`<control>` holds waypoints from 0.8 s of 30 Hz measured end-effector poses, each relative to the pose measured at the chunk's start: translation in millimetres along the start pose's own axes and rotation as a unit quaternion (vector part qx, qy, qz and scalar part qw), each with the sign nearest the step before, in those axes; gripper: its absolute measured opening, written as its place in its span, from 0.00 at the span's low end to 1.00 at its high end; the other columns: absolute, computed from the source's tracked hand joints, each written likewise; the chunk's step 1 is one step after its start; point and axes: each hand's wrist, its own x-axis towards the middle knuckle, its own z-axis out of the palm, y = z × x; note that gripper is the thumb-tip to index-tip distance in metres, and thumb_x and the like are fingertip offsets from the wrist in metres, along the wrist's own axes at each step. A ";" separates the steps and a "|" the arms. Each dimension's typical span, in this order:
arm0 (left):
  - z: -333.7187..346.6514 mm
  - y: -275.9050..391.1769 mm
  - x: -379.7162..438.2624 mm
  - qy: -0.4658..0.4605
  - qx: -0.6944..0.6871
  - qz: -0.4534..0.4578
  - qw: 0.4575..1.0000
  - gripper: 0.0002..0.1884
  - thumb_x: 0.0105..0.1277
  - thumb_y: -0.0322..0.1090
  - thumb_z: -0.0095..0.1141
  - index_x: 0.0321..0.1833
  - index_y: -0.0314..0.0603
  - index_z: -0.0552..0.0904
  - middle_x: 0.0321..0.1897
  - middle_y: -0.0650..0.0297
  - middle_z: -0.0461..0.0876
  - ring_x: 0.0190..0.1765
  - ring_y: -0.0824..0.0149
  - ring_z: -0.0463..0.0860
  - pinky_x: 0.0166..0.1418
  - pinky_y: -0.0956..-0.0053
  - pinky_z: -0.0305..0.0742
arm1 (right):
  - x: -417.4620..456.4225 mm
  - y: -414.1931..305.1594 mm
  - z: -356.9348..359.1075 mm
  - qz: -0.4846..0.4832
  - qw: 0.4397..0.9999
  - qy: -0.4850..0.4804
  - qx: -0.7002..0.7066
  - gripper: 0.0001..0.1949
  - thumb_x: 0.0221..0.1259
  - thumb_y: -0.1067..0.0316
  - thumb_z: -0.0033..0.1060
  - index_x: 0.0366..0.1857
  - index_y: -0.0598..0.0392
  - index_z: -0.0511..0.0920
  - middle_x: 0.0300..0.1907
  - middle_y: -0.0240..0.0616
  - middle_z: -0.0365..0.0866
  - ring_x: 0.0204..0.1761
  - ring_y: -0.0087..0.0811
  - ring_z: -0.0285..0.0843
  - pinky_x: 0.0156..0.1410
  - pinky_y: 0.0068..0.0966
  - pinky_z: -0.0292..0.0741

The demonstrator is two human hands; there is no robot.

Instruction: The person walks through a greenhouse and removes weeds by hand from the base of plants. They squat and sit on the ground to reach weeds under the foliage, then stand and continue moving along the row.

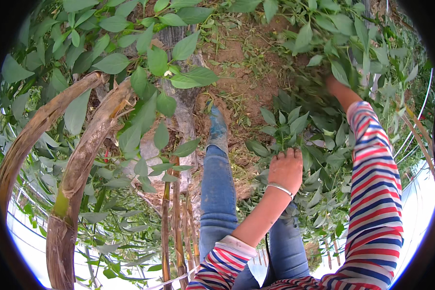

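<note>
My left hand point(286, 167), with a silver bangle point(281, 190) at its wrist, has its fingers curled over leafy pepper foliage point(291, 125) low in front of my legs. The leaves fan out just beyond the knuckles, and the stems under the fingers are hidden. Further out on the right, my right hand point(336, 87) reaches in among the leaves of a pepper plant point(348, 47). It is blurred, and the leaves cover its fingers, so what it touches cannot be seen. Both forearms carry red, white and blue striped sleeves point(375, 174).
Thick dry stakes point(83, 159) lean at the left. Thinner stakes point(177, 217) stand near my jeans leg point(217, 188). A muddy blue boot point(217, 125) rests on bare soil point(235, 69) beside plastic mulch film point(183, 94). Pepper leaves point(112, 63) overhang the left. Pale lines point(418, 119) run at the right.
</note>
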 end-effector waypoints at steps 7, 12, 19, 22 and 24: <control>-2.6 4.1 -0.1 0.012 -0.005 0.012 1.000 0.19 0.67 0.38 0.49 0.58 0.35 0.75 0.44 0.54 0.79 0.47 0.55 0.81 0.52 0.60 0.75 | -55.3 39.9 40.2 -0.031 0.995 0.096 0.003 0.18 0.42 0.61 0.64 0.39 0.57 0.85 0.62 0.48 0.71 0.69 0.46 0.62 0.72 0.44 0.62; 3.7 2.2 6.4 0.031 -0.006 0.009 0.999 0.19 0.68 0.38 0.49 0.58 0.36 0.75 0.44 0.54 0.79 0.46 0.55 0.81 0.52 0.61 0.75 | 5.7 -33.8 -135.4 -0.121 0.948 0.248 0.156 0.21 0.37 0.66 0.66 0.42 0.62 0.84 0.73 0.46 0.54 0.76 0.47 0.47 0.75 0.44 0.59; 13.9 7.9 8.9 0.003 -0.011 -0.016 1.000 0.20 0.66 0.38 0.51 0.58 0.36 0.74 0.44 0.55 0.80 0.46 0.57 0.81 0.51 0.62 0.76 | 54.2 -61.1 -153.2 0.163 0.890 0.281 0.321 0.38 0.49 0.68 0.60 0.71 0.50 0.62 0.72 0.46 0.57 0.68 0.47 0.63 0.53 0.46 0.80; 18.9 12.7 3.6 -0.012 -0.010 -0.012 1.000 0.19 0.66 0.38 0.52 0.58 0.36 0.74 0.44 0.56 0.80 0.47 0.57 0.81 0.51 0.63 0.76 | 73.0 -51.3 -155.9 0.152 0.898 0.153 0.383 0.31 0.54 0.63 0.56 0.67 0.47 0.67 0.66 0.43 0.67 0.63 0.48 0.70 0.54 0.46 0.78; 18.5 14.2 3.1 -0.022 -0.015 -0.013 1.000 0.20 0.66 0.38 0.52 0.58 0.36 0.74 0.45 0.55 0.80 0.47 0.57 0.81 0.51 0.63 0.76 | 75.2 -46.3 -166.5 0.162 0.897 0.085 0.402 0.26 0.56 0.55 0.54 0.61 0.49 0.73 0.64 0.42 0.70 0.61 0.46 0.72 0.57 0.48 0.75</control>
